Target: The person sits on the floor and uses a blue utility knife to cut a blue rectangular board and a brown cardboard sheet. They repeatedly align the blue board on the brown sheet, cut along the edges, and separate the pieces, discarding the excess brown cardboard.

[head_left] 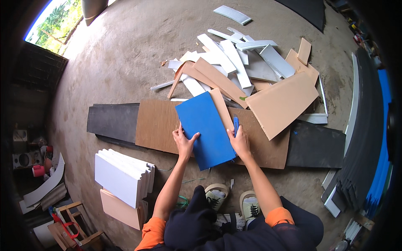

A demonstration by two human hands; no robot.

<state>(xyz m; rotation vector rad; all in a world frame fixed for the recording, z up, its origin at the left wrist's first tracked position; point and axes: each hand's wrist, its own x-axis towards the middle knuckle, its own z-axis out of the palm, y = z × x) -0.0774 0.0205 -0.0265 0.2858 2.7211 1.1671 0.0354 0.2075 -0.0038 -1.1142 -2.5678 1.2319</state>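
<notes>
Head view: single entry, seen from above, two bare hands over the floor
Blue panel [205, 129]: one piece, tilted, between the two hands, above the brown board [157, 123]
Tan strip [221, 108]: one piece, along the upper right edge of the blue panel, partly covered by it
Step in hand: by judgement, handling and lining up the panel with the strip; whether they are joined, cannot tell
Next move: judged to call for a firm left hold, with the tool's end clear of the fingers
Left hand [183, 141]: clamped on the panel's left edge, thumb flat on the blue face, other fingers partly hidden
Right hand [240, 144]: closed round a blue tool [236, 124], which points up; thumb by the strip's lower end; fingers beneath, cannot tell how they lie
Forearms [261, 182]: two, rising from the lower edge and slanting inward
Heap of offcuts [236, 62]: white and tan, beyond the panel
White panels [119, 175]: stacked, left of the left forearm, with tan panels [121, 208] nearer the person
</notes>
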